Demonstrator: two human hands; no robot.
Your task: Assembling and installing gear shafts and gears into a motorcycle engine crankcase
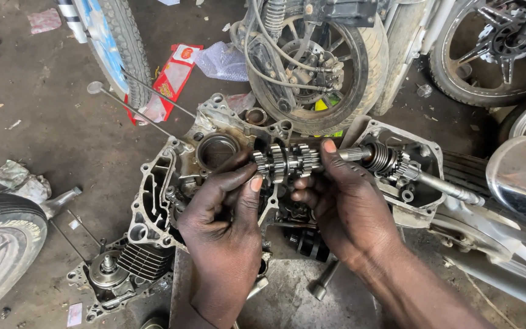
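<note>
Head cam, looking straight down: both hands are pinched on a gear cluster (287, 162), a stack of toothed steel gears on a splined shaft, oily and shiny. Left hand (223, 210) grips its left end with thumb and fingers, right hand (342, 204) clamps the right side, thumb on top. It's held just above the split engine case (153, 195), rough cast aluminium, grimy. A second shaft (421, 176) sits in the other case half to the right. Red and white wrapper (175, 76) lies flat on the dirty concrete up top, beside a clear crumpled plastic bag (223, 61). A spoked wheel (318, 61) stands behind.
</note>
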